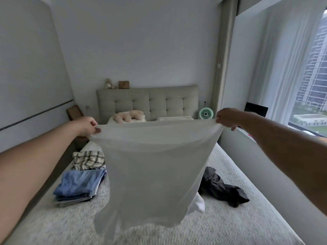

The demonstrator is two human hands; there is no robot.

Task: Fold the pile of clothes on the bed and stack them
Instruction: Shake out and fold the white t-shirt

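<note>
White T-shirt (152, 167) hangs spread before us above the bed (230, 218), our left hand (87, 125) and right hand (227, 118) each pinching a top corner; folded blue stack (79, 186) sits left.

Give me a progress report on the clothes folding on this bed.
Done: a folded blue garment on a short stack, with a plaid piece just behind it. In hand: a white garment held up spread between the left hand and right hand. Left: a crumpled dark garment and something white beneath the held one.
</note>
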